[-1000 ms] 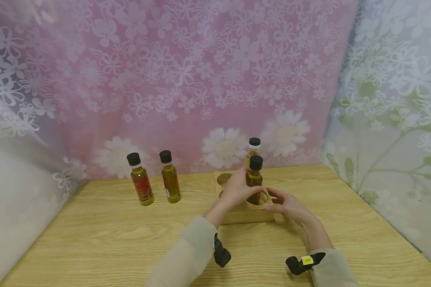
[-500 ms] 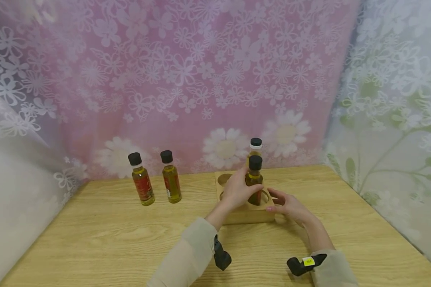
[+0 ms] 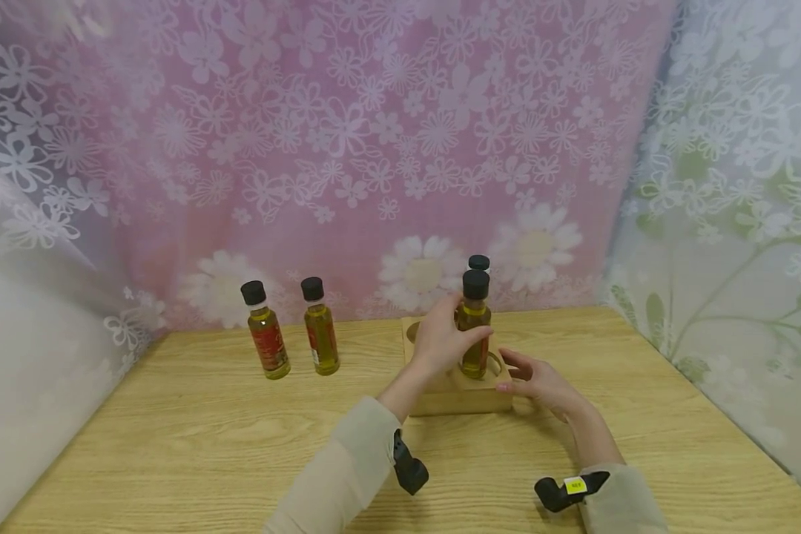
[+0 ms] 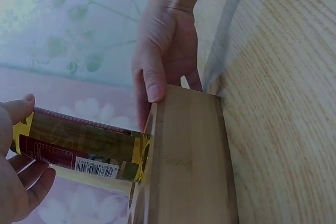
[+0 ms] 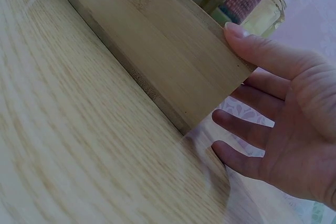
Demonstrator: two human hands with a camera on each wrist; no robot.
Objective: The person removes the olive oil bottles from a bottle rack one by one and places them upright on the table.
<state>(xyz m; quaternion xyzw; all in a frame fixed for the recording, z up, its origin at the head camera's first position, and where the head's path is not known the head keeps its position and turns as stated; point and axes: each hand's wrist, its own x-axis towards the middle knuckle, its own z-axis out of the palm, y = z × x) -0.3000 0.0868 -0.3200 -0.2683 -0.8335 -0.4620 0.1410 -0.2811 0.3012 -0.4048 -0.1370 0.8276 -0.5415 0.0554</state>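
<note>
and here we are at the wooden bottle holder [image 3: 460, 403], both hands on the job. the left hand [image 3: 440, 341] has the red-labelled oil bottle [image 3: 475, 315] firmly between thumb and fingers, curled round its body, black cap uppermost, the bottle upright at the holder's near right hole [image 3: 495, 363]. is the base just inside that rim or a shade above it? from these angles it's hard to call. what a view from the left wrist, though: the barcode [image 4: 97, 167] on the label is facing the camera!

over on the right, the right hand [image 3: 541, 386] pinches the holder's near right corner, thumb pressed on the front edge, forefinger round the side, the lower fingers spread loose and clear of the wood.

right behind the held bottle there's a second one, the white-collared bottle [image 5: 270, 11], mostly hidden in the head view but showing its pale yellow oil on the right wrist camera. and well off to the left, two more red-labelled fellows, the outer bottle [image 3: 268, 341] and the inner bottle [image 3: 322, 337], stand side by side, apart, on the wood-grain table [image 3: 220, 445], pink floral curtain [image 3: 340, 148] behind them.
</note>
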